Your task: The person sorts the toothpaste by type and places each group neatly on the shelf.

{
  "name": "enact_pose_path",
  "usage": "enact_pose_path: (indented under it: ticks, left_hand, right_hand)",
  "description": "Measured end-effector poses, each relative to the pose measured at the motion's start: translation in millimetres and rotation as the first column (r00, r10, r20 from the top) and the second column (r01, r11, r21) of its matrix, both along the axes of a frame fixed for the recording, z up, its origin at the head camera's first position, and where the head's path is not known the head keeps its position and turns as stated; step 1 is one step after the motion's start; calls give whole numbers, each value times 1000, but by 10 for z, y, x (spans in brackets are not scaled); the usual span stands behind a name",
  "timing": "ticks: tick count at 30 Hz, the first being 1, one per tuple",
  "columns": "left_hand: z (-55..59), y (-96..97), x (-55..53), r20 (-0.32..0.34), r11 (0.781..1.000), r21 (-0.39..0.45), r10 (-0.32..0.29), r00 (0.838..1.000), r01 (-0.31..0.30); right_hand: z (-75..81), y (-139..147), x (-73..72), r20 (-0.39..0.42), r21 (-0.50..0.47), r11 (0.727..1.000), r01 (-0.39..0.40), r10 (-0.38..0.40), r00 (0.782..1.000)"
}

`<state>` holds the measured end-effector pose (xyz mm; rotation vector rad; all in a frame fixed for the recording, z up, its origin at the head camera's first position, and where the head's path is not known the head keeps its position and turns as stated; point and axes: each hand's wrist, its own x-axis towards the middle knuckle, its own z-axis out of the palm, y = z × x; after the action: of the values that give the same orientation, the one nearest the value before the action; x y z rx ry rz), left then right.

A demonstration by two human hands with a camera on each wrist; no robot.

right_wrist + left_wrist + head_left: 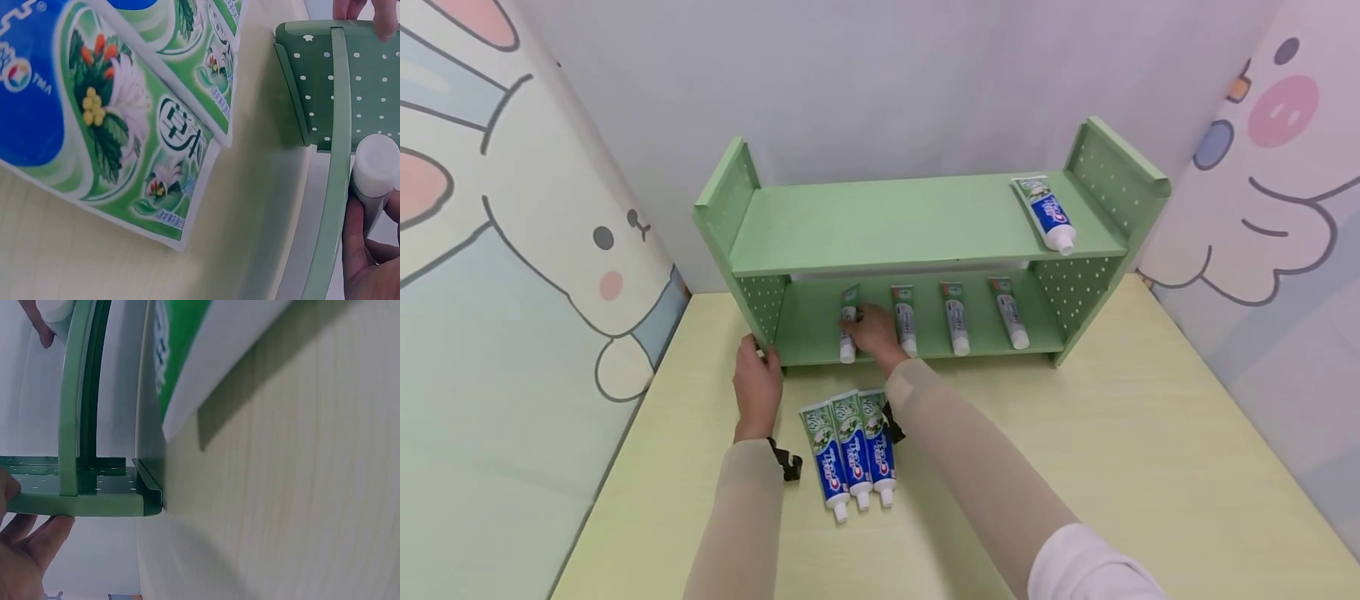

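Observation:
My right hand [876, 332] pinches a grey-and-white toothpaste tube [847, 352] at the left end of the green shelf's lower board. In the right wrist view, thumb and fingers sit on both sides of the tube just below its white cap [377, 164], which points toward the shelf's front edge. My left hand [757, 385] grips the shelf's left side panel [106, 505], its thumb and fingers on either side of the panel's edge. Three blue-and-green toothpaste tubes [853, 450] lie side by side on the table, between my forearms, caps toward me.
Three more grey-and-white tubes [956, 320] lie spaced along the lower board to the right. A blue-and-green tube [1048, 213] lies on the upper board [880, 221] near its right end. The light wooden table [1150, 467] meets walls with cartoon animals.

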<state>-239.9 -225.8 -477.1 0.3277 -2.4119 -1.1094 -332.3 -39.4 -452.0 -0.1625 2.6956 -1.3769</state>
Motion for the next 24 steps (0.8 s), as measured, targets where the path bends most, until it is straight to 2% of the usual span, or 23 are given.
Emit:
enact_pose_path:
  ticks: [4, 19, 24]
  left_hand:
    - [-4, 1, -2, 7, 1000, 0, 2, 1000, -2]
    - [-14, 3, -7, -15, 1000, -9, -5, 1000, 5]
    - [-7, 2, -12, -10, 1000, -15, 2, 1000, -2]
  right_hand:
    - [-13, -13, -13, -22, 33, 999, -11, 12, 1000]
    - [28, -16, 49, -18, 20, 1000, -1, 1, 1000]
    - [24, -15, 48, -42, 37, 999, 1, 0, 999]
